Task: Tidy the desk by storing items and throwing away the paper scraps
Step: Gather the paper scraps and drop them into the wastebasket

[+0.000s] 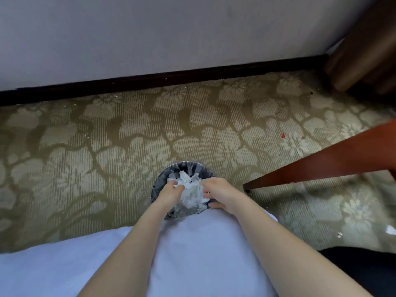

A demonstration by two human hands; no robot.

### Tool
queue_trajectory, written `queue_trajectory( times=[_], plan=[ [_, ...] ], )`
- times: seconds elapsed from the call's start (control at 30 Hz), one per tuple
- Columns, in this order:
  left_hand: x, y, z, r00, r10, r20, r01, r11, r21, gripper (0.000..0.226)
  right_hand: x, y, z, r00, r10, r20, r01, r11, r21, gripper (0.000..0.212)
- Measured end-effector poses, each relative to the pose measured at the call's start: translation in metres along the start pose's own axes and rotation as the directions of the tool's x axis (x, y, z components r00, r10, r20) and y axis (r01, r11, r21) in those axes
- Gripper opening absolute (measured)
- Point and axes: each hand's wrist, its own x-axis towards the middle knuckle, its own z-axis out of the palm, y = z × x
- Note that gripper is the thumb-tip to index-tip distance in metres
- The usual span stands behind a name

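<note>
A small round dark waste bin (162,179) with a clear plastic liner stands on the patterned carpet directly below me. White crumpled paper scraps (190,187) fill the space over its opening. My left hand (170,192) grips the scraps from the left side. My right hand (218,194) holds them from the right, its thumb reaching down by the bin's near rim. Both hands are over the bin, and my forearms hide its near edge.
A reddish-brown wooden desk edge (321,163) juts in from the right, close to the bin. A brown curtain (364,43) hangs at the far right corner. A dark baseboard (150,79) runs under the wall. Small white scraps (390,230) and a red speck (283,135) lie on the carpet.
</note>
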Motion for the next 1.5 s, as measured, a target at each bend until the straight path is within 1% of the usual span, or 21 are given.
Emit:
queue_trajectory(
  times=[0.1,0.17,0.2,0.27,0.37,0.43,0.5,0.57,0.67,0.83,0.93,1.0,1.1,1.2,1.23,1.3,1.37,1.5],
  plan=[
    [-0.019,0.012,-0.001,0.99,0.133,0.045,-0.138,0.981,0.134,0.038,-0.018,0.003,-0.014,0.991,-0.125,-0.04,0.124,0.992,-0.024,0.032],
    [-0.039,0.024,-0.001,0.975,0.207,0.087,-0.222,0.947,0.234,0.035,-0.035,0.005,-0.026,0.976,-0.207,-0.063,0.201,0.976,-0.083,0.03],
    [-0.05,0.031,-0.001,0.96,0.257,0.111,-0.279,0.907,0.314,0.034,-0.044,0.007,-0.032,0.967,-0.244,-0.07,0.234,0.965,-0.119,0.027],
    [-0.075,0.048,0.0,0.918,0.365,0.156,-0.395,0.797,0.457,0.032,-0.066,0.01,-0.045,0.945,-0.315,-0.086,0.295,0.937,-0.188,0.019],
    [-0.122,0.076,0.002,0.832,0.498,0.244,-0.545,0.652,0.527,0.026,-0.111,0.012,-0.064,0.904,-0.414,-0.103,0.381,0.892,-0.244,0.017],
    [-0.157,0.096,0.003,0.755,0.587,0.293,-0.634,0.539,0.554,0.024,-0.147,0.015,-0.077,0.869,-0.481,-0.115,0.428,0.849,-0.311,0.012],
    [-0.193,0.115,0.005,0.679,0.649,0.343,-0.703,0.442,0.557,0.023,-0.184,0.018,-0.092,0.805,-0.573,-0.154,0.466,0.771,-0.433,0.011],
    [-0.231,0.133,0.009,0.618,0.673,0.407,-0.754,0.358,0.551,0.024,-0.222,0.023,-0.106,0.736,-0.648,-0.195,0.491,0.709,-0.505,0.012],
    [-0.287,0.159,0.019,0.52,0.687,0.507,-0.801,0.187,0.569,0.025,-0.28,0.034,-0.126,0.644,-0.72,-0.259,0.527,0.663,-0.531,0.012],
    [-0.374,0.195,0.043,0.347,0.714,0.608,-0.84,-0.052,0.54,0.024,-0.378,0.066,-0.157,0.481,-0.793,-0.375,0.562,0.607,-0.562,0.013],
    [-0.422,0.208,0.071,0.239,0.708,0.665,-0.847,-0.183,0.499,0.024,-0.429,0.096,-0.176,0.399,-0.798,-0.452,0.558,0.602,-0.571,0.013],
    [-0.451,0.213,0.096,0.175,0.688,0.704,-0.844,-0.264,0.468,0.024,-0.46,0.122,-0.189,0.343,-0.78,-0.524,0.534,0.62,-0.574,0.014],
    [-0.489,0.216,0.141,0.076,0.638,0.766,-0.836,-0.377,0.398,0.021,-0.502,0.166,-0.205,0.273,-0.732,-0.624,0.455,0.67,-0.586,0.014],
    [-0.52,0.215,0.192,-0.044,0.558,0.829,-0.841,-0.468,0.271,0.012,-0.537,0.214,-0.217,0.222,-0.662,-0.716,0.388,0.733,-0.558,0.014],
    [-0.53,0.213,0.209,-0.077,0.532,0.843,-0.843,-0.487,0.23,0.013,-0.547,0.231,-0.22,0.206,-0.635,-0.744,0.367,0.755,-0.543,0.014],
    [-0.547,0.209,0.248,-0.121,0.487,0.865,-0.858,-0.49,0.156,0.019,-0.567,0.268,-0.226,0.182,-0.569,-0.802,0.322,0.805,-0.498,0.014],
    [-0.56,0.202,0.283,-0.151,0.458,0.876,-0.887,-0.454,0.084,0.024,-0.58,0.302,-0.231,0.164,-0.492,-0.855,0.272,0.856,-0.44,0.014],
    [-0.584,0.184,0.363,-0.247,0.46,0.853,-0.917,-0.395,-0.053,0.025,-0.6,0.38,-0.246,0.056,-0.305,-0.951,0.149,0.944,-0.295,0.012]
  ],
)
